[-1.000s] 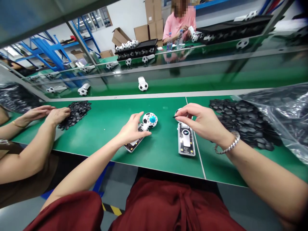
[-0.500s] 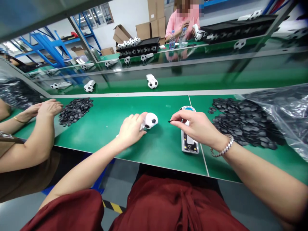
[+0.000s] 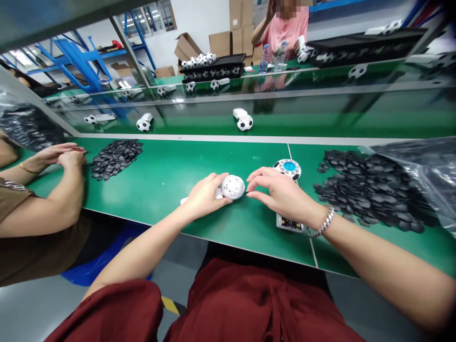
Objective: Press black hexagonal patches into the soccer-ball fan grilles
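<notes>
My left hand [image 3: 206, 195] is wrapped around a white soccer-ball-shaped device [image 3: 232, 186] with a pale handle. The ball's white, perforated side faces up, and its handle passes under my palm. Between thumb and forefinger, my right hand [image 3: 272, 187] pinches a small black piece [image 3: 246, 192], its tip right by the ball's right side; whether they touch I cannot tell. Under and behind my right hand lies another device with a round head [image 3: 287, 167] with a blue centre and a clear-cased body [image 3: 290, 223], partly hidden by the hand.
A heap of black pieces [image 3: 370, 190] spreads at right beside a clear plastic bag [image 3: 423, 161]; a smaller heap [image 3: 117, 159] lies left, near a co-worker's hands [image 3: 66, 154]. Several ball devices [image 3: 245, 122] rest on the green belt [image 3: 302, 118] beyond the pale rail. Another person [image 3: 285, 31] sits opposite.
My left hand has turned the ball, so its perforated white side shows instead of the black patches. My right hand has brought the black piece left, up to the ball. The belt devices appear farther right.
</notes>
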Tool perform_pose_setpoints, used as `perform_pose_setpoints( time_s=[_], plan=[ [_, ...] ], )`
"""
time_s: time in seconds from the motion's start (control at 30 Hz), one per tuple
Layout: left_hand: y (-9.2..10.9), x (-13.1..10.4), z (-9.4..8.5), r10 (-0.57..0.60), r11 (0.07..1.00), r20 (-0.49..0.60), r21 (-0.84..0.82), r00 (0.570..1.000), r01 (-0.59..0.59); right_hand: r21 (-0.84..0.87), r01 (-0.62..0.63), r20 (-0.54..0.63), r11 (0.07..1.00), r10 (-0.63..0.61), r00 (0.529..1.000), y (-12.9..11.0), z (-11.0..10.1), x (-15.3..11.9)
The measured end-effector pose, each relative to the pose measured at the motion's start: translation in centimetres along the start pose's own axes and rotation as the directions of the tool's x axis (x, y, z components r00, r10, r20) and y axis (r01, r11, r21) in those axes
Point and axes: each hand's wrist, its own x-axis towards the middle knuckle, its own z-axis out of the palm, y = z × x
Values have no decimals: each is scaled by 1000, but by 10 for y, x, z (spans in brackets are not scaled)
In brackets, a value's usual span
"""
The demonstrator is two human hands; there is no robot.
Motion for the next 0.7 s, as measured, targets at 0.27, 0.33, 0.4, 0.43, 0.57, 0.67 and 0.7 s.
perform_pose_setpoints(
  time_s=[0.27,0.33,0.4,0.43,0.57,0.67,0.7],
  plan=[
    [-1,1,3,47,999,6,-25,999,-47,-32,40,71,999,-38,997,-6,20,19],
    [-2,1,3,59,996,0,-64,998,-59,-20,25,68,999,-24,997,-5,23,21],
    [-3,2,3,64,994,-10,-87,998,-65,6,8,70,1000,-8,997,-3,24,22],
    [-3,2,3,65,994,-14,-93,998,-66,26,-3,72,1000,1,997,-2,25,22],
    [-3,3,3,64,990,-15,-125,998,-66,120,-125,74,985,117,990,0,25,22],
    [-3,4,3,31,985,-7,-168,999,-32,125,-249,113,960,236,965,-1,26,23],
    [-3,5,3,19,985,-12,-174,1000,-21,112,-266,123,957,253,960,-2,26,24]
  ],
)
